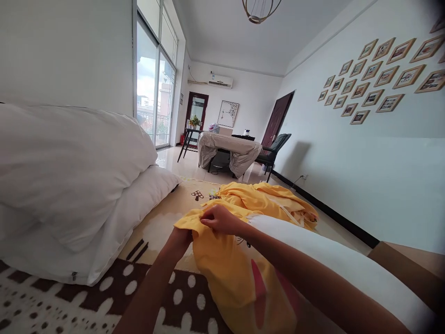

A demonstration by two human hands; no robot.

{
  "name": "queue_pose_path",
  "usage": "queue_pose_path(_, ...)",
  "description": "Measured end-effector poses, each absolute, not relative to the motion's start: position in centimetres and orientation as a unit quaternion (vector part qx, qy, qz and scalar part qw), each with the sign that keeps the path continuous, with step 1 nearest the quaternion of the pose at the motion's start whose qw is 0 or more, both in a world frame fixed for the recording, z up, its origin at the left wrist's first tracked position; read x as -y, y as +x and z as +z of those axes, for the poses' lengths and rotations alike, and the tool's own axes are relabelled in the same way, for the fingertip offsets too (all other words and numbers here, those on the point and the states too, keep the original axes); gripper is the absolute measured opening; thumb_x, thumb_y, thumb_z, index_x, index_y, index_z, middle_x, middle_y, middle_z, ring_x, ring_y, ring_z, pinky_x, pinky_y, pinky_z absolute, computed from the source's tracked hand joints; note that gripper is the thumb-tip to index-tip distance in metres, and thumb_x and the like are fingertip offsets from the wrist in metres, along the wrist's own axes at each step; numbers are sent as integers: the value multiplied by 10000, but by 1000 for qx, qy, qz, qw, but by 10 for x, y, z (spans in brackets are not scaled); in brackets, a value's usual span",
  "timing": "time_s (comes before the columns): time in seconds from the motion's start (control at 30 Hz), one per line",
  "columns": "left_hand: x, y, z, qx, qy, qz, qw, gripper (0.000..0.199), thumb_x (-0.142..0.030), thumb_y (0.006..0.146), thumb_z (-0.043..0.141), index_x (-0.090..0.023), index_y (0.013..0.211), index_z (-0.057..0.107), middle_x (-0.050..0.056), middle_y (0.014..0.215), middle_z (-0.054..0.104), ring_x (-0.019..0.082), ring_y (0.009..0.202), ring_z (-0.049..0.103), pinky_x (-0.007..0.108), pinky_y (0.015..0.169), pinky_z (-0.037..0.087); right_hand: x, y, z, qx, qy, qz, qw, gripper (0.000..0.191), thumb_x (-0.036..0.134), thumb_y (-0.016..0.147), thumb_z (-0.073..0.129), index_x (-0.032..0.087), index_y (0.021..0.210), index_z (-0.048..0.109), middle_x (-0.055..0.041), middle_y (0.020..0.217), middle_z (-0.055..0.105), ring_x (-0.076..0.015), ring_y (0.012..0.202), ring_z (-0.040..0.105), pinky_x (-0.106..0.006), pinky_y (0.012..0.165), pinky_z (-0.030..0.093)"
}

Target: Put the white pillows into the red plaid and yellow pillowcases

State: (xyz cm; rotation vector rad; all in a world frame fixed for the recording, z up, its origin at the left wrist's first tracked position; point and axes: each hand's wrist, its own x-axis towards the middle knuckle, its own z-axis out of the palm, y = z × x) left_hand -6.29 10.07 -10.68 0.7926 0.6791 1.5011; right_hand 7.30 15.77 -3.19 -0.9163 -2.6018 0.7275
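Observation:
A yellow pillowcase (222, 264) printed with pink shapes and a whiskered animal face hangs down in front of me. My right hand (222, 220) pinches its upper edge from above, fingers closed on the cloth. My left hand (181, 241) goes in under the same edge, close to the right one, and the fabric hides its fingers. Behind my right forearm lies a long white pillow (295, 236), up against the yellow cloth. More crumpled yellow fabric (267, 199) is heaped just beyond my hands.
Large white pillows (69, 181) are stacked at the left. Below is a patterned brown and cream rug (184, 292). A cardboard box (410, 264) stands at the lower right. Farther off are a covered table (229, 139) and a dark chair (276, 148).

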Motion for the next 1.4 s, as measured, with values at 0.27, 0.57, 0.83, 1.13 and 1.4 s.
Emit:
queue_pose_path(0.27, -103, -68, -111, -327, 406, 616, 590, 396, -422, 761, 636, -174, 1069, 659, 30, 838, 673, 146, 652, 554, 234, 541, 376, -167, 78, -37, 838, -369, 379, 136, 208, 310, 768, 593, 151, 635, 575, 40, 504, 498, -73, 465, 417, -194, 460, 315)
queue_pose_path(0.57, -109, -71, -114, -315, 368, 625, 612, 322, -370, 673, 691, -162, 918, 678, 50, 857, 696, 166, 713, 593, 258, 617, 434, -166, 80, -43, 811, -371, 432, 134, 240, 292, 820, 597, 184, 642, 478, 75, 455, 449, -59, 417, 393, -177, 424, 310)
queue_pose_path(0.83, -108, -69, -114, -302, 371, 594, 646, 417, -292, 638, 723, -133, 1021, 672, 85, 874, 701, 208, 755, 636, 248, 570, 437, -162, 87, -30, 823, -382, 395, 144, 251, 279, 897, 505, 192, 667, 456, 72, 465, 464, -74, 434, 396, -200, 451, 301)
queue_pose_path(1.13, -96, -59, -99, -301, 390, 618, 613, 409, -310, 662, 754, -161, 1036, 681, 51, 895, 703, 219, 880, 620, 276, 732, 462, -159, 76, -25, 860, -383, 259, 214, 201, 159, 792, 597, 173, 619, 495, 49, 571, 475, -92, 570, 408, -231, 561, 298)
queue_pose_path(1.4, -101, -62, -113, -273, 315, 637, 649, 216, -239, 609, 807, -111, 732, 684, 43, 663, 662, 192, 692, 612, 266, 637, 446, -151, 72, -21, 870, -367, 234, 231, 140, 133, 854, 500, 169, 727, 544, 35, 604, 545, -96, 572, 477, -220, 570, 344)
